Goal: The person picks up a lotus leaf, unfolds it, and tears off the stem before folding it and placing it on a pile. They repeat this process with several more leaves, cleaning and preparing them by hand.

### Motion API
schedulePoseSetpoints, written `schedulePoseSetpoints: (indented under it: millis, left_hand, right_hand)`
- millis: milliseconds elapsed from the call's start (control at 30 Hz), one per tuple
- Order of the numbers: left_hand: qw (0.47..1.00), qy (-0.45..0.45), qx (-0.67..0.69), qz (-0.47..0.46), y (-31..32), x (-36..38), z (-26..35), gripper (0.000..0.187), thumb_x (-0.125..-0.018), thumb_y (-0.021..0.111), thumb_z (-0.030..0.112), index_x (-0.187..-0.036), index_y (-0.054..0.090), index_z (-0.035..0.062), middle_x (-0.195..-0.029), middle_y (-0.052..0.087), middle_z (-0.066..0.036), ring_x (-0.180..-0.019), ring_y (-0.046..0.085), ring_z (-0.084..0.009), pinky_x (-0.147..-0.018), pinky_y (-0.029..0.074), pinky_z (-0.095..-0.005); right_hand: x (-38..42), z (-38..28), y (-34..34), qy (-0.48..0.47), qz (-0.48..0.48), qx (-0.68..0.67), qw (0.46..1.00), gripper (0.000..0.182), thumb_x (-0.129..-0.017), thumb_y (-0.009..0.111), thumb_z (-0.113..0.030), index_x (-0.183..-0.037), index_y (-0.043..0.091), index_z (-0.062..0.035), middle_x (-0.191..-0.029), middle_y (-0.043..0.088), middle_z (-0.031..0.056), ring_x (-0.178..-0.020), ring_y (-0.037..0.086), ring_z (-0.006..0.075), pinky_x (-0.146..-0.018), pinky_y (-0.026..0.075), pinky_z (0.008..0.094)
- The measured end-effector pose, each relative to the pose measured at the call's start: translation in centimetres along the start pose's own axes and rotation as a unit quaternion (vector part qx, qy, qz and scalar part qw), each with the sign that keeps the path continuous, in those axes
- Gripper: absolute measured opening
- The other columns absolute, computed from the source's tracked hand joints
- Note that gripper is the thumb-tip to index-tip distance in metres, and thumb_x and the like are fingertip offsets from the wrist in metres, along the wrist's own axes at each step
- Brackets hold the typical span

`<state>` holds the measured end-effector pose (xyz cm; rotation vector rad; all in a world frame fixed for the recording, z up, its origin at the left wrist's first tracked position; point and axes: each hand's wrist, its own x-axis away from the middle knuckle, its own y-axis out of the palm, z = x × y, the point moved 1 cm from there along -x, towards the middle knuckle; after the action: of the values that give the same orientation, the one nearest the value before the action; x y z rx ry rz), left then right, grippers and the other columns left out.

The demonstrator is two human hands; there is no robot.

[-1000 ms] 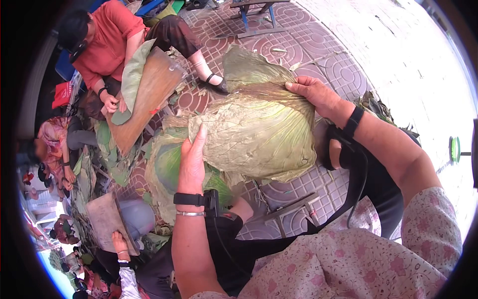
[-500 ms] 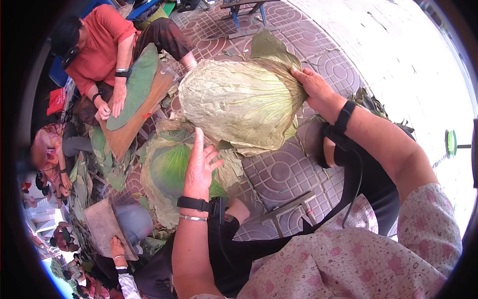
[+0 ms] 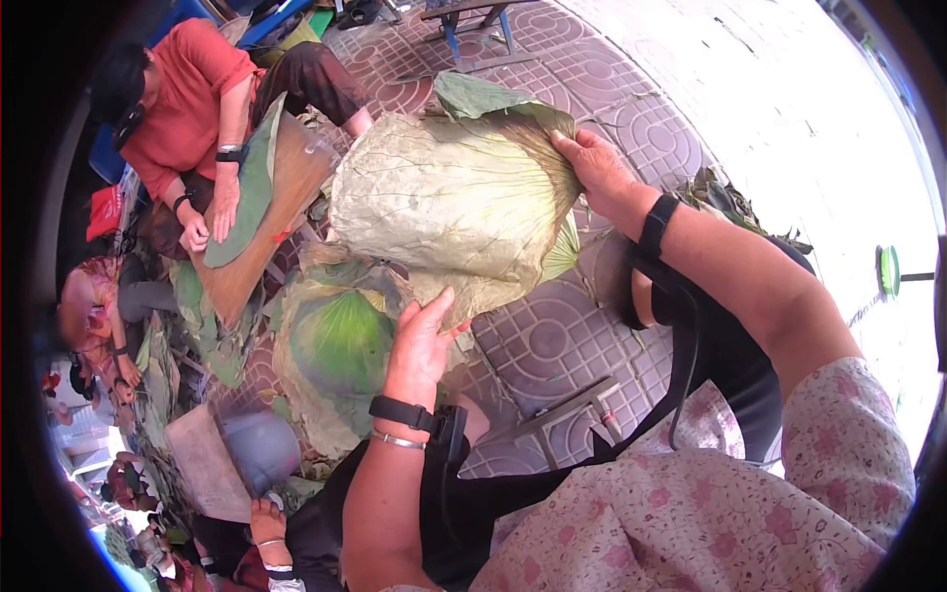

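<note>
A large, pale, dried lotus leaf is stretched out in front of me, its veins showing and a darker green flap folded over at its far edge. My right hand pinches its gathered right edge, thumb on top. My left hand is closed on the near lower edge, thumb above and fingers partly hidden beneath. Below the held leaf, to the left, a stack of lotus leaves with a bright green middle lies low by my left hand.
At the left, a person in a red top presses a green leaf on a wooden board. A grey bucket stands near another person's hand. A metal frame lies on the paving; a stool stands beyond.
My left hand has gone from open and spread to closed on the leaf's lower edge. The leaf and my right hand have shifted slightly left, and the green flap has folded over.
</note>
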<state>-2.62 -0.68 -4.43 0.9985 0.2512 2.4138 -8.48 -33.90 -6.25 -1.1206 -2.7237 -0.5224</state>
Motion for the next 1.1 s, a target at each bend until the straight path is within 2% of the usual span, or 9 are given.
schedulePoseSetpoints:
  millis: [133, 333, 433, 467, 633, 733, 767, 900, 1100]
  left_hand:
    - [0.997, 0.007, -0.072, 0.01, -0.3, -0.3, -1.0, 0.031, -0.095, 0.069, 0.016, -0.12, 0.059, -0.0001, -0.11, 0.07, -0.011, -0.091, 0.069, -0.02, -0.069, 0.057, -0.0361]
    - [0.995, -0.054, -0.083, -0.016, 0.5, -0.1, -4.1, 0.036, -0.098, 0.064, 0.022, -0.128, 0.055, 0.0034, -0.118, 0.067, -0.012, -0.097, 0.07, -0.0244, -0.077, 0.058, -0.0406]
    - [0.982, -0.134, -0.134, 0.003, 0.7, -0.1, -4.5, 0.037, -0.103, 0.055, 0.025, -0.131, 0.049, 0.0015, -0.115, 0.067, -0.017, -0.092, 0.072, -0.0292, -0.076, 0.058, -0.0404]
    - [0.976, -0.163, -0.141, 0.003, 0.8, -0.3, -4.8, 0.037, -0.104, 0.053, 0.025, -0.132, 0.047, 0.0012, -0.114, 0.067, -0.019, -0.091, 0.072, -0.0301, -0.076, 0.058, -0.0404]
    - [0.97, -0.119, -0.21, 0.002, 1.9, 0.1, -5.2, 0.05, -0.104, 0.052, 0.026, -0.144, 0.038, 0.0008, -0.113, 0.067, -0.02, -0.089, 0.072, -0.029, -0.076, 0.057, -0.0371]
    - [0.96, -0.103, -0.26, -0.021, 3.2, 0.4, -4.9, 0.054, -0.103, 0.055, 0.025, -0.147, 0.035, 0.0005, -0.111, 0.068, -0.019, -0.089, 0.071, -0.0259, -0.075, 0.056, -0.0348]
    - [0.954, -0.092, -0.281, -0.042, 3.3, 0.5, -5.1, 0.054, -0.103, 0.056, 0.025, -0.146, 0.036, 0.0002, -0.11, 0.068, -0.019, -0.089, 0.071, -0.0247, -0.075, 0.056, -0.0341]
    - [0.924, -0.062, -0.362, -0.101, 3.0, 0.8, -6.9, 0.052, -0.101, 0.058, 0.022, -0.144, 0.039, -0.0007, -0.104, 0.068, -0.016, -0.087, 0.07, -0.02, -0.074, 0.055, -0.031]
    - [0.914, -0.059, -0.384, -0.119, 3.8, 0.8, -6.7, 0.046, -0.1, 0.058, 0.018, -0.14, 0.045, -0.0018, -0.101, 0.069, -0.015, -0.085, 0.07, -0.0175, -0.073, 0.054, -0.029]
  right_hand:
    - [-2.5, 4.4, -2.9, 0.015, 0.038, 0.113, 0.993, 0.032, -0.098, 0.062, -0.028, -0.102, 0.066, 0.0025, -0.088, 0.068, 0.011, -0.079, 0.063, 0.0188, -0.073, 0.05, 0.0347]
    - [-2.6, 10.4, -7.4, 0.158, 0.059, 0.299, 0.939, 0.041, -0.097, 0.061, -0.036, -0.102, 0.068, 0.0041, -0.086, 0.07, 0.0146, -0.079, 0.067, 0.0224, -0.073, 0.051, 0.0368]
    - [-2.2, 14.7, -7.5, 0.121, 0.146, 0.163, 0.968, 0.039, -0.097, 0.063, -0.035, -0.102, 0.068, 0.0032, -0.089, 0.071, 0.015, -0.08, 0.067, 0.023, -0.076, 0.051, 0.0368]
    - [-3.2, 17.8, -8.3, 0.088, 0.165, 0.196, 0.963, 0.037, -0.097, 0.063, -0.033, -0.102, 0.068, 0.0028, -0.09, 0.071, 0.0144, -0.083, 0.067, 0.023, -0.078, 0.051, 0.0357]
    - [-4.8, 22.4, -7.8, 0.026, 0.118, 0.181, 0.976, 0.033, -0.098, 0.064, -0.033, -0.098, 0.069, -0.0004, -0.084, 0.066, 0.004, -0.08, 0.056, 0.0131, -0.075, 0.047, 0.0311]
    - [-6.3, 22.1, -8.8, 0.024, 0.078, 0.271, 0.959, 0.032, -0.098, 0.064, -0.033, -0.094, 0.069, -0.0015, -0.082, 0.065, 0.0026, -0.079, 0.056, 0.0127, -0.073, 0.046, 0.0325]
    - [-7.2, 22.2, -8.9, 0.004, 0.092, 0.251, 0.964, 0.033, -0.098, 0.064, -0.033, -0.091, 0.067, -0.001, -0.079, 0.065, 0.0054, -0.077, 0.057, 0.0146, -0.071, 0.046, 0.0347]
    - [-9.5, 22.5, -11.6, 0.018, 0.139, 0.435, 0.889, 0.038, -0.096, 0.059, -0.042, -0.099, 0.067, -0.0043, -0.094, 0.069, 0.0238, -0.096, 0.064, 0.0435, -0.081, 0.049, 0.0486]
    - [-9.1, 22.1, -11.0, 0.029, 0.215, 0.497, 0.84, 0.039, -0.097, 0.056, -0.045, -0.104, 0.066, -0.0081, -0.097, 0.069, 0.0235, -0.098, 0.064, 0.0427, -0.082, 0.05, 0.052]
